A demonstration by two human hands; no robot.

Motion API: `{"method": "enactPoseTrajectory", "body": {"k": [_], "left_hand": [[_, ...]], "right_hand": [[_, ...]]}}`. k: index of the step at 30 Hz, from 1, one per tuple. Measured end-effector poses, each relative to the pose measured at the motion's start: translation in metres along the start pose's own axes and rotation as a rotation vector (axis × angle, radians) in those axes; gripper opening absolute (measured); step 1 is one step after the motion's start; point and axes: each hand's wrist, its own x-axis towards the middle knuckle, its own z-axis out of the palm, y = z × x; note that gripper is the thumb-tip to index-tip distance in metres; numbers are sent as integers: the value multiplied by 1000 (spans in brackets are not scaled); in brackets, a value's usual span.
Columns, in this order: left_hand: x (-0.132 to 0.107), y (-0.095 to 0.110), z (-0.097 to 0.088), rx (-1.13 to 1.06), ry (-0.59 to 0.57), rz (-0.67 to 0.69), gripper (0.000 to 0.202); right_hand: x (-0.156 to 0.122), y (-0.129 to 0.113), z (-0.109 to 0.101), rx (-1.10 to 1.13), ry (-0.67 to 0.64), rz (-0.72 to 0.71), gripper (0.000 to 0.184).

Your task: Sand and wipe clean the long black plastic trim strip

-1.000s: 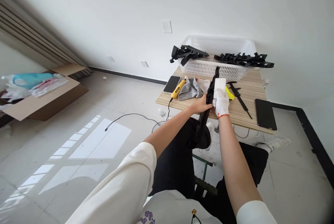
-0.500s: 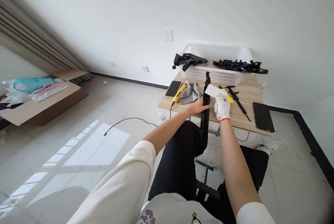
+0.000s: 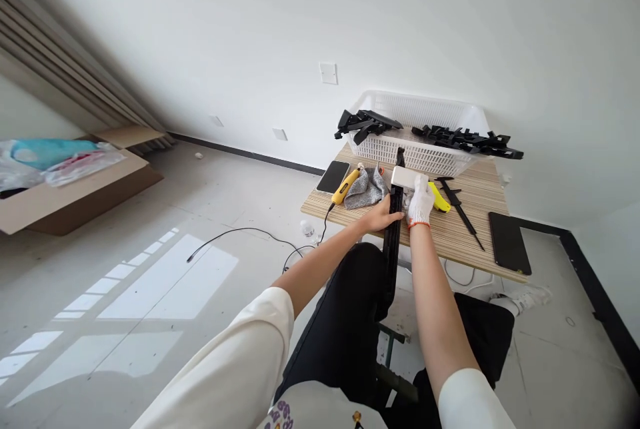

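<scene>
Both my arms reach forward. My left forearm (image 3: 323, 264) slants in from the left, ending in a bare left hand (image 3: 381, 216) wrapped in a grip, thumb pointing right. My right forearm (image 3: 437, 309) runs straighter ahead; my right hand (image 3: 421, 200), in a white glove (image 3: 419, 212), is clenched close beside the left.

Carton (image 3: 100, 189) — cut off; curtain (image 3: 75, 76) likewise

From the person's head, the single camera faces forward and down on the nearby hands (image 3: 381, 216) and table (image 3: 450, 236).
</scene>
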Motion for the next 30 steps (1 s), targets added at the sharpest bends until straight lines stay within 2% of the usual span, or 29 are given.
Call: {"method": "enactPoseTrajectory", "body": {"k": [2,6,10,15,21,26,30], "left_hand": [[1,-1,-1,-23,13,5,52],[1,-1,-2,-67,21,-18,48],[0,-3,-2,-78,-1,25,49],[-1,-4,-3,-102,-33,33,50],[2,1,-7,-126,22,-21,52],[5,2,-7,-127,7,-30,54],[3,2,-7,-146,19,-63,54]], "right_hand": [[3,1,3,-17,-6,-6,52],[5,2,7,-33,77,-31,49],[8,6,10,-38,136,-39,46],[15,11,10,-9,125,-164,42],[17,10,15,-16,5,-133,38],[18,11,16,19,54,-117,38],[14,10,13,64,84,-52,39]]}}
